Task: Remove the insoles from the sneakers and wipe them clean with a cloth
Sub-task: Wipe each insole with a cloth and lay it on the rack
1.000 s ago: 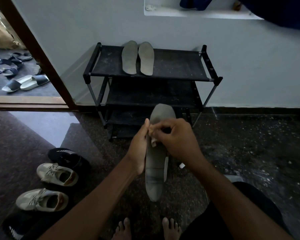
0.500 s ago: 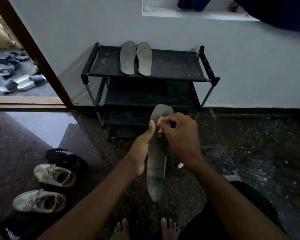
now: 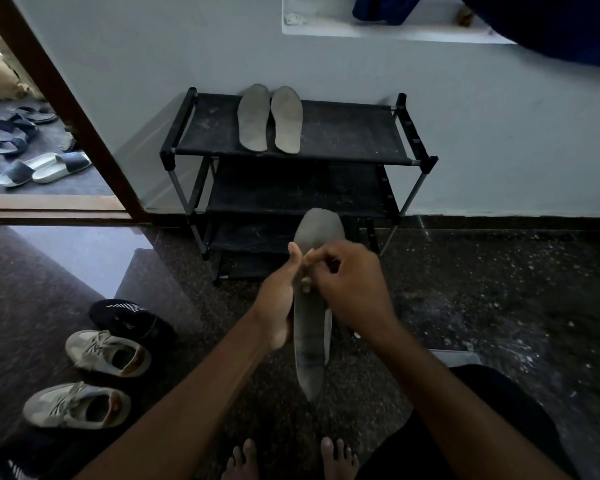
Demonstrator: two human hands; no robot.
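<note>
Two insoles (image 3: 253, 117) (image 3: 287, 119) on rack (image 3: 343, 133), a third (image 3: 309, 341) in left hand's (image 3: 278, 306) grip, one cloth (image 3: 306, 282) in right hand's (image 3: 354, 289) pinch, two sneakers (image 3: 108, 353) (image 3: 77, 405)

Held insole (image 3: 307, 341) grey w/ darker bands near heel. Cloth (image 3: 305, 283) beige. Two insoles (image 3: 253, 119) on rack (image 3: 343, 133) also grey; rack black, poles silver-grey. Sneakers (image 3: 94, 344) lower left off-white, tan lining. Shoe (image 3: 129, 315) black w/ white stripes. Floor (image 3: 499, 306) dark, pale specks. Wall (image 3: 187, 46) pale blue-grey.

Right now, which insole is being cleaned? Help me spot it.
Find the black shoe rack by the wall. Before it, the left hand grips one grey insole. Unlike the pair lying on the top shelf, it is held aloft.
</note>
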